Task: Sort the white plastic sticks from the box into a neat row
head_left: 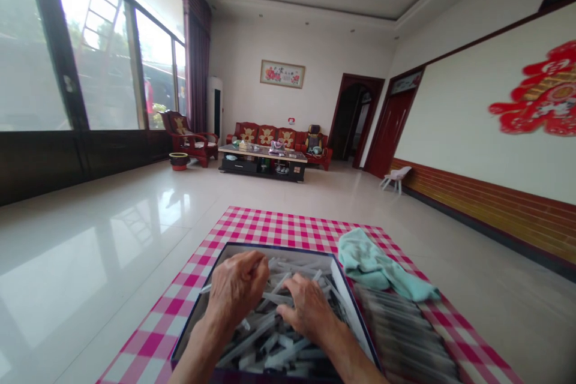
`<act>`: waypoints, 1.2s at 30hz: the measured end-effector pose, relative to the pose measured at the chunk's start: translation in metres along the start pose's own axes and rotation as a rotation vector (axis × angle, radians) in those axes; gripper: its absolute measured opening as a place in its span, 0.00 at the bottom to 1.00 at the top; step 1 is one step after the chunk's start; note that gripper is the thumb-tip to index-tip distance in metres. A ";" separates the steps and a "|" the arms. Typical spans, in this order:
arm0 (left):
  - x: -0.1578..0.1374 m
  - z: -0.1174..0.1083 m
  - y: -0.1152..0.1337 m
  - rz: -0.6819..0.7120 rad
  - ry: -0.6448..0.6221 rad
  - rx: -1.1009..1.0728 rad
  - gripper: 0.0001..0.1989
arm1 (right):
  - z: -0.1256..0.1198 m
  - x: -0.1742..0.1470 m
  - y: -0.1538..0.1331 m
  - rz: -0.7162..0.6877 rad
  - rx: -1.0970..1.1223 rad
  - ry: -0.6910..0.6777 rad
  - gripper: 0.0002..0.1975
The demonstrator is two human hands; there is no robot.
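Observation:
A shallow box [338,276] with a dark blue rim and pale inner walls holds a heap of slim, translucent whitish plastic pieces [252,336], some with dark parts. Over the box's left half, my left hand [238,282] is closed in a fist. A thin whitish end sticks out on its left side, seemingly from a slim plastic piece in the fist; most of it is hidden. My right hand [310,306] reaches down into the heap, thumb and forefinger apart, its fingertips at the pieces. Whether it grips one does not show.
A pink-and-white checked cloth [157,324] lies under the box. On the right are a mint-green towel [373,264] and a blurred row of slim, dark, clear-wrapped items [405,336]. Farther off stand a coffee table [261,162], wooden seats [189,138] and a small chair [396,177].

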State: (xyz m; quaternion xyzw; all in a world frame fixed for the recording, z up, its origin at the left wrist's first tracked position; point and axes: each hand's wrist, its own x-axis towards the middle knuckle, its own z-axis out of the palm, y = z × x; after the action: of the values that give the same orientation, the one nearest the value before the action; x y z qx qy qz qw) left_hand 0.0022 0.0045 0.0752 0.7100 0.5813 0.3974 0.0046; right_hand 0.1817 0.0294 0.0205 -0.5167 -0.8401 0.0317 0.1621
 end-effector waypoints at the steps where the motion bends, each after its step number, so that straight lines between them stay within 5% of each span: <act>1: 0.000 0.000 0.000 0.001 -0.005 0.002 0.14 | -0.002 -0.001 -0.002 -0.019 0.032 0.043 0.14; 3: 0.000 0.000 -0.001 -0.005 -0.010 0.015 0.15 | -0.008 -0.004 -0.009 -0.115 0.113 0.053 0.10; 10: -0.001 0.002 0.000 0.004 -0.001 0.017 0.15 | -0.001 -0.010 -0.039 -0.351 0.113 -0.226 0.09; 16: -0.001 0.005 0.000 0.005 0.005 0.023 0.15 | 0.003 -0.010 -0.050 -0.260 -0.002 -0.247 0.07; 20: -0.002 0.006 0.001 0.006 -0.007 0.040 0.15 | -0.014 -0.021 -0.057 -0.305 0.024 -0.177 0.11; 26: -0.001 0.005 0.000 -0.007 -0.039 0.054 0.15 | -0.034 -0.033 -0.063 -0.185 0.143 -0.132 0.10; 36: 0.002 0.001 -0.009 -0.051 -0.090 0.026 0.16 | -0.017 -0.012 -0.041 -0.057 0.240 0.000 0.10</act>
State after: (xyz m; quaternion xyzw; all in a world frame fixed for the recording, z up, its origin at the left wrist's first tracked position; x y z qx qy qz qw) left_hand -0.0044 0.0092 0.0717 0.7121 0.6034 0.3575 0.0316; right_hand 0.1563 -0.0019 0.0427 -0.4694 -0.8447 0.1271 0.2237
